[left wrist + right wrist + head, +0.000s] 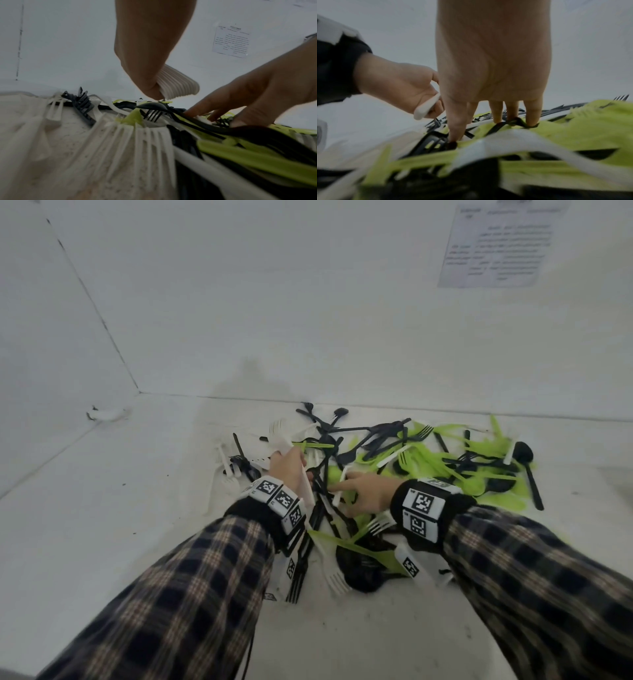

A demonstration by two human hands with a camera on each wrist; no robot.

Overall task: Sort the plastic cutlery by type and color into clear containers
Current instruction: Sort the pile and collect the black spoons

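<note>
Sleeves [178, 594]: plaid, nearest.
Left hand [289, 470]: grips white cutlery stack [178, 83].
Right hand [368, 494]: fingers straight, probing mixed pile [428, 460] — tangled tines could drag wrong colours.

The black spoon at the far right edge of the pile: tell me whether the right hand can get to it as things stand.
Probably yes. The black spoon lies on top at the pile's edge, uncovered, and the right hand holds nothing, its fingers reaching into the cutlery nearby; it would only need to swing right.

The head camera looked forward and down from above both forearms at the cutlery pile [394, 470] on the white bench [102, 525]. Each wrist camera sat low, very near the pile, facing along its fingers; each also caught the opposite hand.
</note>
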